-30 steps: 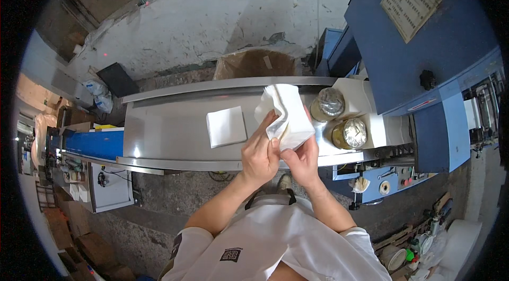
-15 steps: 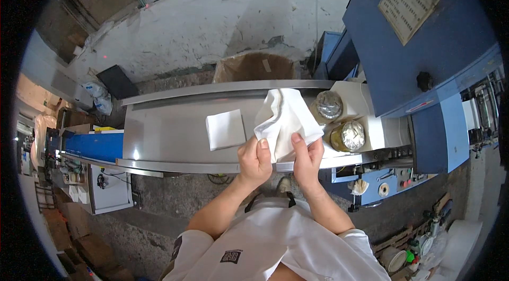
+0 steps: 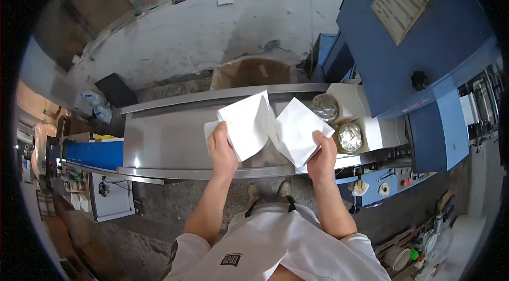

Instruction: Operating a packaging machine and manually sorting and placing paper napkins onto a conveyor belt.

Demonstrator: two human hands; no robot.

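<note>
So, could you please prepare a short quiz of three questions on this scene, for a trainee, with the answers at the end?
1. True or false: the two jars stand nearer to the right hand than to the left hand.
2. What does the left hand hold? a) a hammer; b) white sheets; c) a bottle.
3. What colour is the large machine on the right side?

Key: 1. True. 2. b. 3. Blue.

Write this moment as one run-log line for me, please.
left hand: grips left white bundle | right hand: grips right white bundle | bundles: side by side, above steel tabletop | rightward: two jars
</note>
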